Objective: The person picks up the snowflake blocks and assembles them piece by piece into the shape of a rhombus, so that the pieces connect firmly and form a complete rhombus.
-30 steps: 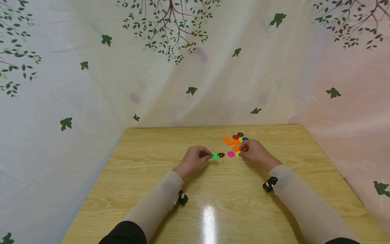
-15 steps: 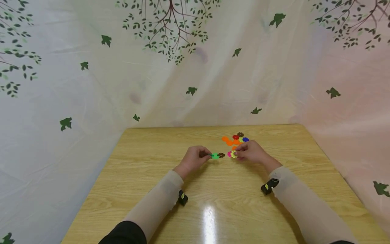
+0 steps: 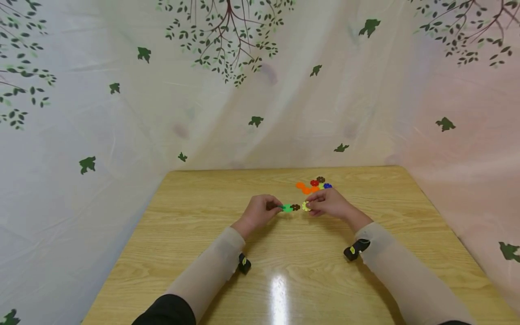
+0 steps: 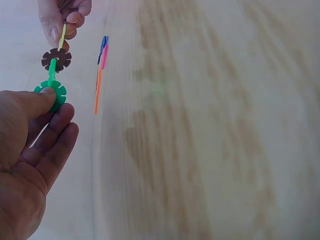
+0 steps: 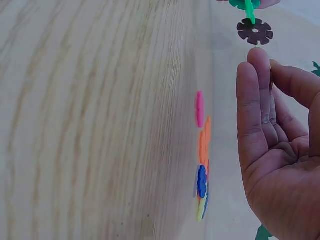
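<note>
Brn disc [image 3: 295, 207] btwn hands [image 3: 257, 211] [image 3: 333, 203]

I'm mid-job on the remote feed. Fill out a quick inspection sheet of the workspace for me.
Surface: wooden table, bright glare near the front.
Job's things: green discs linked to a brown disc; yellow disc close to the brown one, not visibly joined.
Clutter: orange discs, red disc, blue disc and pink disc on the table.
Grippers: left hand pinches the green discs; right hand pinches the yellow disc.
Cables: nothing seen.
Surroundings: pale backdrop with branch and leaf print.
</note>
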Tool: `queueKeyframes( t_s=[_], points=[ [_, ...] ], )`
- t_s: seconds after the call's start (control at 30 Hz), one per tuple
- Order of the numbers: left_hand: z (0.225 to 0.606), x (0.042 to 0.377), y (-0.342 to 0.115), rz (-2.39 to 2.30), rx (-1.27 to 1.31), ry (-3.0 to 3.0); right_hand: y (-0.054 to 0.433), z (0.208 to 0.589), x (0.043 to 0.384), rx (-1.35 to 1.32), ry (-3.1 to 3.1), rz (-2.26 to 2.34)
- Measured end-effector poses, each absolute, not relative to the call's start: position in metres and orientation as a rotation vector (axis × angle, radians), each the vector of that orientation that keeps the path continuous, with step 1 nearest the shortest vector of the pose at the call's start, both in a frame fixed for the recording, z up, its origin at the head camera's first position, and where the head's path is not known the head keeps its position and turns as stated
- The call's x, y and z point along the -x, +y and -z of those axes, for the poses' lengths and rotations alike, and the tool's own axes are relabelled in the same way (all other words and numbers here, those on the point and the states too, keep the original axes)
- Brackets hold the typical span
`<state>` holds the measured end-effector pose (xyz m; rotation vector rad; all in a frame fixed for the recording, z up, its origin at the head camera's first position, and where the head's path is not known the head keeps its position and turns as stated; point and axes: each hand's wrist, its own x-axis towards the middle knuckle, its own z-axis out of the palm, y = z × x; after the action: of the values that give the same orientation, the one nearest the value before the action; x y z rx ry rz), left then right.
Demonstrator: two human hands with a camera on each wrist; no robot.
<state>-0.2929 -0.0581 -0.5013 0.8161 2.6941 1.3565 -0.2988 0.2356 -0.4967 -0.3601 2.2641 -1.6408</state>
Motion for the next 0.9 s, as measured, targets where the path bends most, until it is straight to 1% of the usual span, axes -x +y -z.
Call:
queueKeyframes(
  t_s=[0.57, 0.9],
  points=[
    [0.501, 0.291, -0.058, -1.355, -0.834, 2.691, 0.226, 0.498, 0.295, 0.353, 2.196, 1.685],
    [0.502, 0.291, -0.058, -1.379, -0.840, 2.687, 0.221, 0.504, 0.292, 0.279, 2.178, 1.779]
  ],
)
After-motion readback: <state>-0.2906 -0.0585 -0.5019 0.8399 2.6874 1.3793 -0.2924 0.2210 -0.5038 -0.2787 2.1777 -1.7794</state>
